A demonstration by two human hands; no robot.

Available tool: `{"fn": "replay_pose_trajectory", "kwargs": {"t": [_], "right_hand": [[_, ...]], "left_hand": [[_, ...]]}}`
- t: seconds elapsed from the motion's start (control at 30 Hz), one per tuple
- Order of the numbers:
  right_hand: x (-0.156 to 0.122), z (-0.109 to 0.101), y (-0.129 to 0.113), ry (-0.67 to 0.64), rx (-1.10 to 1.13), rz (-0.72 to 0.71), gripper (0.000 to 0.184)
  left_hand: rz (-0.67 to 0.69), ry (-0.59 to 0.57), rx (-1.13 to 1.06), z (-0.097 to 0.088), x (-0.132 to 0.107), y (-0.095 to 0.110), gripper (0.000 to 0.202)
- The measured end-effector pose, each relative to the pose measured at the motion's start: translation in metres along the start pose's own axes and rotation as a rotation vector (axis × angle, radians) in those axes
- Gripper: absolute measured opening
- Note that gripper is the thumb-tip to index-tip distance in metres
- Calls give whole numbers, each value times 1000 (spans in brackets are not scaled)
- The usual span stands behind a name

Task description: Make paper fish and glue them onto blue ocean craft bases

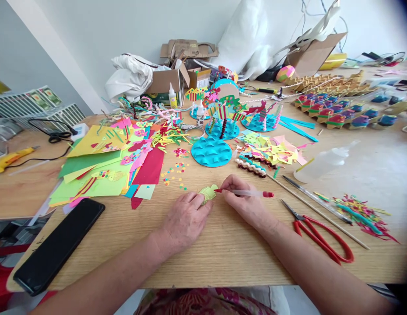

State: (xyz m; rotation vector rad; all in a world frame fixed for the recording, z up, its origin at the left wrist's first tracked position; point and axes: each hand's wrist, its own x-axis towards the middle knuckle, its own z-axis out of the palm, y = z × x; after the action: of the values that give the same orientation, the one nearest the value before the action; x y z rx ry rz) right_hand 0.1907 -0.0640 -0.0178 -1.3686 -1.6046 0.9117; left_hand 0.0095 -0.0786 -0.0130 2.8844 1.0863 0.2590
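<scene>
A small light-green paper fish [208, 193] lies on the wooden table in front of me. My left hand [187, 216] holds it down, fingers pressed together over its left part, so some of the fish is hidden. Between the thumb and fingers of my right hand [241, 199] is a red marker pen [251, 193] with a whitish barrel. Its red tip touches or nearly touches the right end of the fish. Just beyond the hands sits a round blue base [211, 152] with a scalloped surface.
Coloured paper sheets [92, 175] and a black phone [61, 245] lie at left. Red-handled scissors [318, 236], a thin wooden stick [318, 210] and paper shreds [364, 214] are at right. Behind stand fish decorations on blue bases [222, 129], glue bottles [200, 113] and painted egg cartons [344, 111].
</scene>
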Motion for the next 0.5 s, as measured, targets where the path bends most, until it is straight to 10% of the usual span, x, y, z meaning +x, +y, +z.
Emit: {"fn": "replay_pose_trajectory", "kwargs": {"t": [0.5], "right_hand": [[7,-6,-22,-106,254,169,10]], "left_hand": [[-32,21,-3,2,-1,0,32]]}}
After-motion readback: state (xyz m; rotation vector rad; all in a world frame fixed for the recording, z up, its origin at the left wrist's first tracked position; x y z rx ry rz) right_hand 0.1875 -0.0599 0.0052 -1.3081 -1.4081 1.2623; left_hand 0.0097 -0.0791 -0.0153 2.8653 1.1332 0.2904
